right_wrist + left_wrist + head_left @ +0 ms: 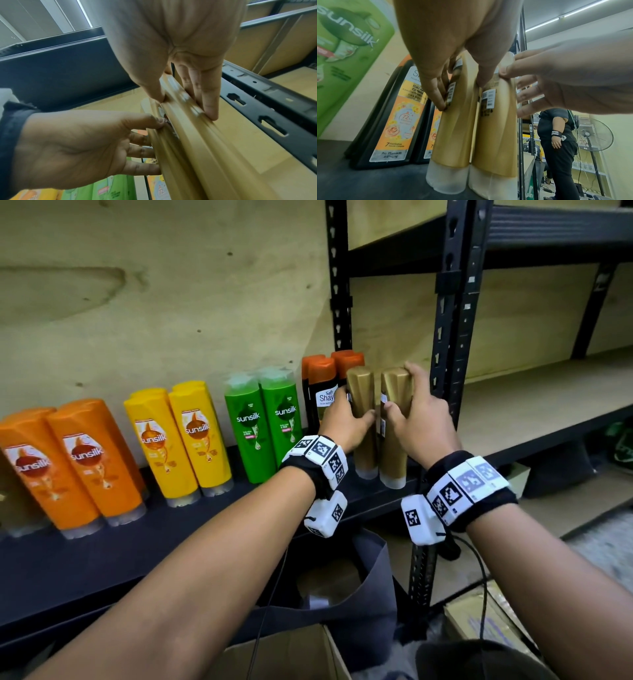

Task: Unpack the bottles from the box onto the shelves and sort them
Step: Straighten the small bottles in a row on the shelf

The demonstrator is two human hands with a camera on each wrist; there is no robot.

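**Spotter:** Bottles first: you have two gold ones standing cap-down at the right end of the dark shelf [102, 556], side by side and touching. Your left hand [342, 422] is wrapped round the left gold bottle [361, 419], thumb on its front, fingers behind it. Your right hand [419, 426] grasps the right gold bottle [394, 440], thumb on the front, fingers curled over the far side.

**Operator:** What's next to them?

**Spotter:** Just behind and to your left stand the black bottles with orange caps [322, 385], close against the left gold bottle. Then, going left along the row, the green bottles [267, 422], the yellow bottles [181, 440] and the orange bottles [68, 467], in pairs, all cap-down.

**Operator:** And on my right?

**Spotter:** The black upright post [452, 337] of the rack is just beside your right hand. Beyond it lies a wooden shelf [534, 405].

**Operator:** The box?

**Spotter:** A cardboard box [294, 655] sits low in front of you, below your forearms, with a dark bag [370, 583] beside it. In the left wrist view another person [558, 142] stands off behind the rack, near a standing fan [594, 136].
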